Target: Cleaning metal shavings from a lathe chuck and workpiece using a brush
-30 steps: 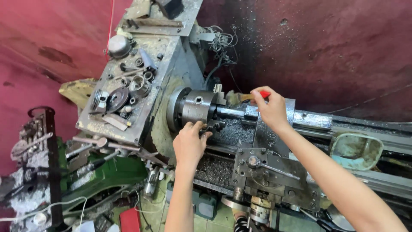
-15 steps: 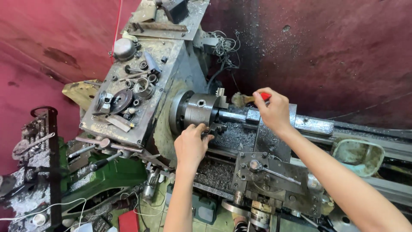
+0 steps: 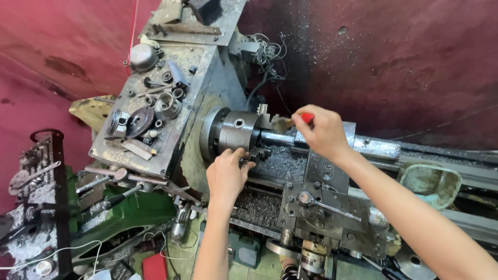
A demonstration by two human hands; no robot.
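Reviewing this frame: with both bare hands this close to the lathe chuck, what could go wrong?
The left hand touches the chuck; any rotation could catch its fingers. The right hand holds a red-handled brush near the chuck's jaws, which might snag the bristles. Metal chips below could cut bare skin.

Stained dark red wall [image 3: 415, 62] behind, greenish floor [image 3: 259, 269] below.

A machine workshop — a worn metal lathe [image 3: 290, 155] fills the view, metal shavings [image 3: 257, 207] below its chuck [image 3: 236, 134], loose tools [image 3: 150, 111] left of it — stained red wall [image 3: 404, 67] behind.
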